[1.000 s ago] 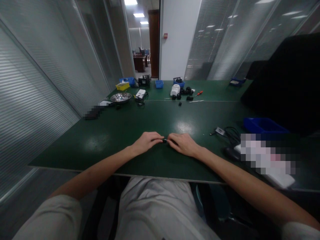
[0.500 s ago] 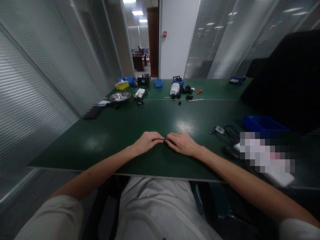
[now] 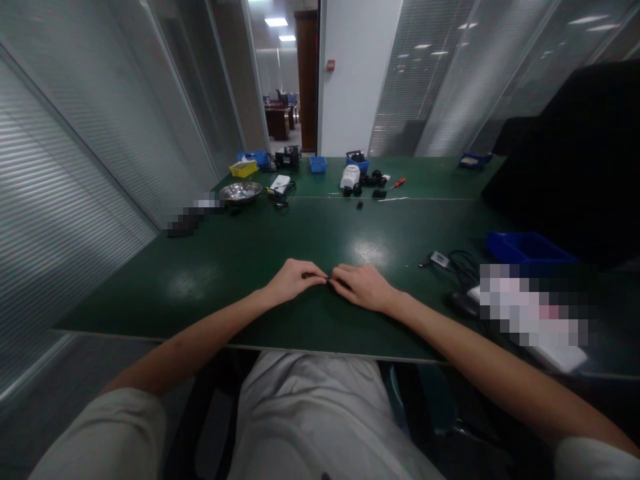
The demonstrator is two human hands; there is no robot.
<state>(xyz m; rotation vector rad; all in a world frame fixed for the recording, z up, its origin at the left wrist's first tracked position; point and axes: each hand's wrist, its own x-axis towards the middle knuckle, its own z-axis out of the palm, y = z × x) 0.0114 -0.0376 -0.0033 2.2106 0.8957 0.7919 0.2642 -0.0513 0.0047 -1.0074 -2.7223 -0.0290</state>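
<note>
Just above the green table (image 3: 250,253), my left hand (image 3: 296,280) and my right hand (image 3: 364,285) meet fingertip to fingertip. Between them is a tiny dark piece (image 3: 329,281), mostly covered by the fingers and too small to name. The right hand's fingers are curled and pinch it. Thumb and index of the left hand come together at its left side, with a gap between them further back. Both forearms rest close to the table's front edge.
To the right lie a black mouse (image 3: 463,305), a cable with a grey tag (image 3: 440,259) and a blue tray (image 3: 530,248). A metal bowl (image 3: 241,193), a white device (image 3: 350,177), a small black block (image 3: 359,205) and a red screwdriver (image 3: 399,183) are farther back.
The left hand's fingers have bent slightly, opening a gap between thumb and index behind the tips. The right hand stays almost still.
</note>
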